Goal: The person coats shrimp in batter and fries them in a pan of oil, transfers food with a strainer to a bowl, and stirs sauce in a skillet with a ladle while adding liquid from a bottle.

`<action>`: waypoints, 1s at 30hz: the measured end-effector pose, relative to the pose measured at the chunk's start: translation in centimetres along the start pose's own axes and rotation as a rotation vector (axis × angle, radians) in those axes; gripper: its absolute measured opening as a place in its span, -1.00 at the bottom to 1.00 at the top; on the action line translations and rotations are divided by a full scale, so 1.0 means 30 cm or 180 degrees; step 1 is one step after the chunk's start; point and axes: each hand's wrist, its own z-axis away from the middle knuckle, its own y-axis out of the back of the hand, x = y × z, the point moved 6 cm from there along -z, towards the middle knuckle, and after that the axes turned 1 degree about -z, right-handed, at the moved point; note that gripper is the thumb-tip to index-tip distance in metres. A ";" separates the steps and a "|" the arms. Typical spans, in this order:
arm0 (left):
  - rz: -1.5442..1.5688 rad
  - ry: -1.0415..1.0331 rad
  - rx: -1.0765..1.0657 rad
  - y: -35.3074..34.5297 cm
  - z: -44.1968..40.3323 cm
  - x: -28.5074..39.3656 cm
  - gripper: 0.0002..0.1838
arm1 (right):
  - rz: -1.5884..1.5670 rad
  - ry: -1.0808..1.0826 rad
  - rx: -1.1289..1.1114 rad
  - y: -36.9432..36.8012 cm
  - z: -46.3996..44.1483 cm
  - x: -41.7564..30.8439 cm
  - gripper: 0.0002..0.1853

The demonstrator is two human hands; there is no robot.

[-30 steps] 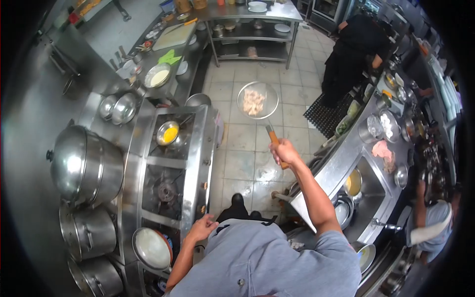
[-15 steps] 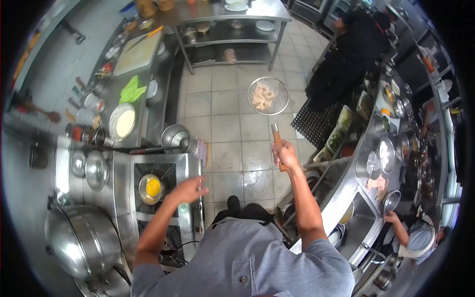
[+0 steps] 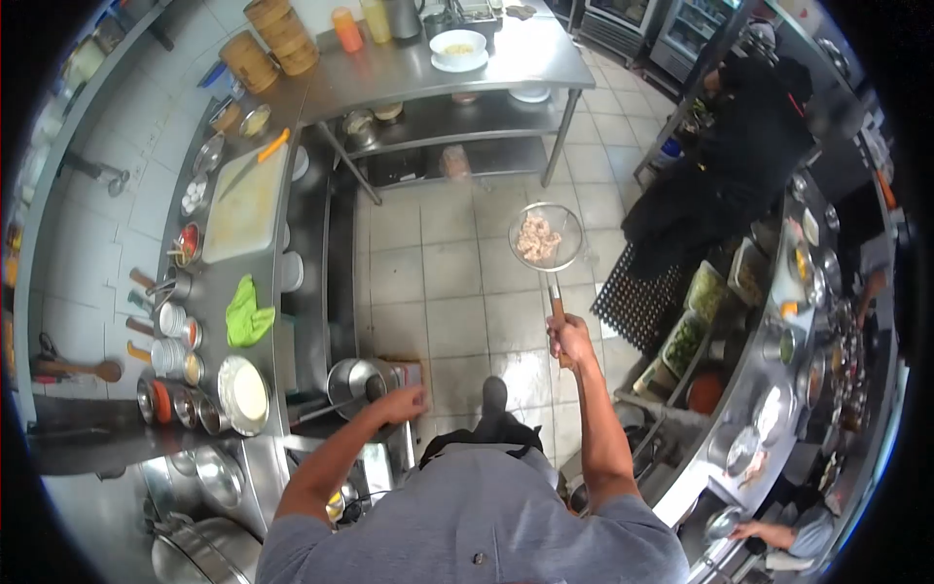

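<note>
My right hand (image 3: pixel 572 341) grips the wooden handle of a round mesh strainer (image 3: pixel 581 237), held out in front of me above the tiled floor. Pale pieces of what looks like cooked meat (image 3: pixel 536 239) lie in the mesh. Loosely curled and holding nothing that I can see, my left hand (image 3: pixel 401 404) hangs in the air at my left. Below and beyond it is a metal pot (image 3: pixel 352 378). My left forearm and body hide most of the stove.
A steel counter on the left bears a cutting board (image 3: pixel 245 209) with a knife, a green cloth (image 3: pixel 249 311) and a bowl of pale liquid (image 3: pixel 248 394). Ahead stands a steel table (image 3: pixel 389 80). A person in black (image 3: pixel 720 165) bends at the right; another person's arm (image 3: pixel 764 531) reaches in lower right.
I have stepped forward; the steel table is nearer and the stove has slid back under my body. The strainer stays in my right hand. My left hand remains empty, its fingers more curled.
</note>
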 end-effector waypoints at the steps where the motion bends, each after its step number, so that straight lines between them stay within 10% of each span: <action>1: 0.0024 -0.0014 0.0019 0.009 -0.003 -0.032 -0.52 | -0.0008 0.0077 -0.0087 -0.038 -0.067 -0.091 -0.80; 10: 0.0963 0.0647 0.0312 0.299 -0.355 -0.599 -0.58 | 0.0438 0.1035 -0.0237 -0.500 -0.721 -1.046 -0.78; 13: -0.1268 -0.0397 0.1065 0.584 -0.365 -0.497 -0.63 | 0.0540 0.1146 -0.0116 -0.639 -0.964 -1.270 -0.77; 15: 0.0655 0.1148 0.1661 0.640 -0.381 -0.671 -0.66 | 0.0707 0.1256 -0.0047 -0.707 -1.121 -1.365 -0.77; 21: 0.2207 0.1532 0.1497 0.778 -0.363 -0.693 -0.64 | 0.1413 0.1617 0.0395 -0.811 -1.412 -1.482 -0.76; 30: 0.1839 0.1556 0.1368 1.034 -0.482 -0.782 -0.62 | 0.3274 0.2524 0.1560 -0.868 -1.423 -1.514 -0.77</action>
